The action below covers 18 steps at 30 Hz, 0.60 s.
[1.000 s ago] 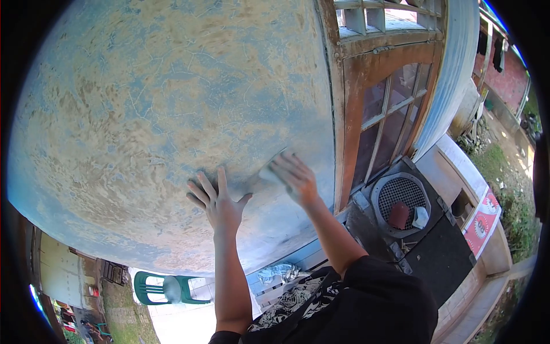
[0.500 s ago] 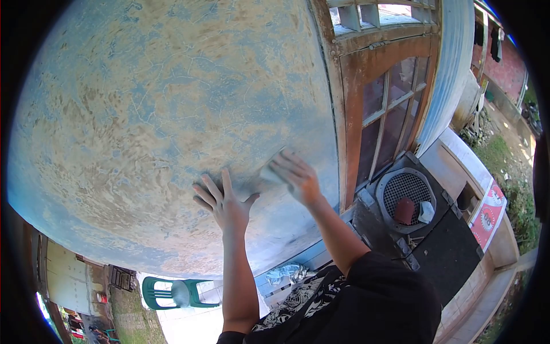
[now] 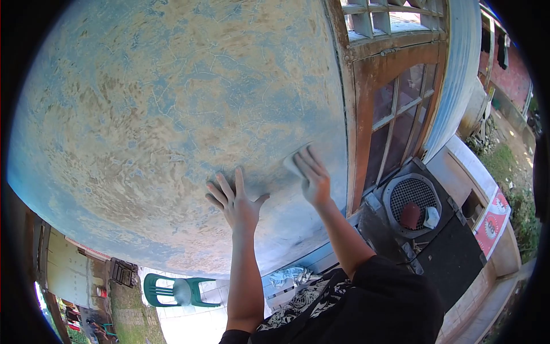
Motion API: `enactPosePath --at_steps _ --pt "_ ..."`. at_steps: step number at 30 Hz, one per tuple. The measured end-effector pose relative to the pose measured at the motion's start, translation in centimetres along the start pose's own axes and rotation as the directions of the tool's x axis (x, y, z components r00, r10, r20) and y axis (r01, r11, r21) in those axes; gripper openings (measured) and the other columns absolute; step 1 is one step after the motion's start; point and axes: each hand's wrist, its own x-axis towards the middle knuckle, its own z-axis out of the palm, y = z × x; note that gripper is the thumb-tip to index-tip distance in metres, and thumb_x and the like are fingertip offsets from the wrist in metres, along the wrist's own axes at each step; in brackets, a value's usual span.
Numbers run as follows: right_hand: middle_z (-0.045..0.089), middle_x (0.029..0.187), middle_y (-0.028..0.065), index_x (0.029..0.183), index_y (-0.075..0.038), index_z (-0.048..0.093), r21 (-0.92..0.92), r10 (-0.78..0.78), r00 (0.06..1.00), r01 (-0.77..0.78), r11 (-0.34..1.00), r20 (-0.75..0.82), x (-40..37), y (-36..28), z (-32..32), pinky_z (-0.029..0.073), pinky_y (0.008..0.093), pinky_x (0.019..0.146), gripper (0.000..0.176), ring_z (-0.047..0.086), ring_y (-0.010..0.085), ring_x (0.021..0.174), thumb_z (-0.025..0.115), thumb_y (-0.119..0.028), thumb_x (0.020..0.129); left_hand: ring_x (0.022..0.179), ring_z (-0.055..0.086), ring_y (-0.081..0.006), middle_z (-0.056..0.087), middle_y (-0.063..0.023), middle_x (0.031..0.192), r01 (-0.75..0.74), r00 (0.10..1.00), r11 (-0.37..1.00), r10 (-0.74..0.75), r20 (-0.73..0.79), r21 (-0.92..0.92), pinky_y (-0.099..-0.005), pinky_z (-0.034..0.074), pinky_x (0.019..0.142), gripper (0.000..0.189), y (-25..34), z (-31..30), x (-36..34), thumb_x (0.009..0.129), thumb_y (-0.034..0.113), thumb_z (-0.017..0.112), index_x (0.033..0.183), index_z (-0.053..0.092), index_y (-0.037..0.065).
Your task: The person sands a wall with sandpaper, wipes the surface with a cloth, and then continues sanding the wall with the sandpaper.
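A weathered wall (image 3: 143,137), blue with patchy beige and fine cracks, fills most of the view. My left hand (image 3: 239,207) lies flat against it with fingers and thumb spread, holding nothing. To its right, my right hand (image 3: 314,175) presses a pale piece of sandpaper (image 3: 293,166) to the wall. The fingers lie over the sheet, and only its left part shows. Its gritty face is hidden against the wall.
A wooden-framed window (image 3: 395,114) borders the wall on the right. Below it sits a black speaker box (image 3: 450,266), with a reddish-brown piece (image 3: 409,216) and a crumpled white piece (image 3: 431,217) on its round grille. A green plastic chair (image 3: 152,289) stands at lower left.
My right hand has slid a little to the right along the wall with the sandpaper. My left hand stays at about the same spot. The whole view has shifted slightly.
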Motion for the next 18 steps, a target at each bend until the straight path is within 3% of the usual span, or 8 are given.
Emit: enactPosePath --at_steps 2,3,5,7,11,14,16,18 --pt "0.053 0.151 0.0208 0.140 -0.003 0.063 0.103 0.305 0.925 -0.288 0.952 -0.227 1.7 1.3 -1.3 0.042 0.0471 0.117 0.049 0.037 0.0379 0.149 0.061 0.009 0.093 0.151 -0.010 -0.0625 0.003 -0.0355 0.168 -0.022 1.000 0.999 0.023 -0.001 0.024 -0.0772 0.000 0.116 0.136 0.2 0.3 0.0 0.060 0.053 0.096 0.166 0.020 0.014" --pt "0.053 0.151 0.0208 0.140 -0.003 0.063 0.101 0.302 0.925 -0.286 0.953 -0.229 2.7 0.8 -1.4 0.042 0.0471 0.117 0.049 0.037 0.0379 0.149 0.061 0.009 0.093 0.151 -0.010 -0.0625 0.003 -0.0355 0.168 -0.024 1.000 0.999 0.024 -0.003 0.021 -0.0772 0.000 0.116 0.136 0.5 0.3 0.0 0.060 0.053 0.096 0.166 0.020 0.014" --pt "0.053 0.151 0.0236 0.140 -0.002 0.063 0.308 0.537 0.763 -0.446 0.840 -0.360 4.7 -1.5 -0.8 0.042 0.0462 0.117 0.044 0.036 0.0387 0.149 0.058 0.006 0.097 0.150 -0.007 -0.0649 0.009 -0.0362 0.167 0.072 0.996 0.997 -0.072 0.043 0.002 -0.0809 0.002 0.114 0.130 1.4 0.4 0.0 0.062 0.054 0.095 0.165 0.025 0.017" --pt "0.053 0.150 0.0233 0.138 -0.001 0.064 0.205 0.359 0.909 -0.318 0.926 -0.212 4.3 -4.8 -0.1 0.042 0.0469 0.117 0.043 0.037 0.0398 0.149 0.059 0.007 0.096 0.149 -0.008 -0.0655 0.007 -0.0371 0.167 0.072 0.997 0.997 -0.071 0.034 -0.020 -0.0810 0.001 0.113 0.130 1.7 0.9 -0.1 0.063 0.053 0.095 0.166 0.023 0.016" --pt "0.054 0.150 0.0227 0.137 0.000 0.065 0.141 0.120 0.992 -0.125 0.982 0.042 1.2 -5.2 1.2 0.043 0.0482 0.117 0.042 0.039 0.0412 0.147 0.060 0.006 0.096 0.148 -0.012 -0.0667 0.005 -0.0387 0.166 0.063 0.997 0.996 -0.059 0.050 -0.070 -0.0809 -0.003 0.113 0.127 1.4 0.7 0.0 0.069 0.050 0.093 0.167 0.020 0.017" --pt "0.054 0.150 0.0231 0.135 0.002 0.065 0.000 0.141 0.979 -0.142 0.990 -0.145 1.3 -0.6 0.4 0.044 0.0495 0.115 0.040 0.042 0.0419 0.146 0.062 0.006 0.095 0.148 -0.015 -0.0664 0.002 -0.0386 0.166 0.005 0.999 0.997 -0.001 0.051 -0.081 -0.0810 -0.005 0.112 0.124 0.6 0.3 -0.1 0.072 0.050 0.091 0.167 0.019 0.017" --pt "0.054 0.150 0.0245 0.134 0.004 0.065 -0.007 0.330 0.838 -0.369 0.929 -0.435 3.4 0.7 -0.2 0.044 0.0484 0.115 0.039 0.043 0.0416 0.146 0.063 0.005 0.095 0.147 -0.017 -0.0662 0.001 -0.0384 0.166 0.009 0.998 0.996 -0.004 0.056 -0.083 -0.0823 -0.007 0.110 0.123 0.4 0.5 0.0 0.073 0.051 0.090 0.167 0.019 0.017" --pt "0.055 0.149 0.0243 0.134 0.004 0.065 0.030 0.327 0.796 -0.363 0.931 -0.509 5.6 -0.3 1.3 0.044 0.0475 0.114 0.037 0.044 0.0417 0.145 0.062 0.002 0.098 0.147 -0.019 -0.0660 0.001 -0.0383 0.167 0.017 0.998 0.996 -0.011 0.065 -0.091 -0.0837 -0.008 0.108 0.121 1.0 0.6 0.2 0.074 0.051 0.089 0.167 0.019 0.017"
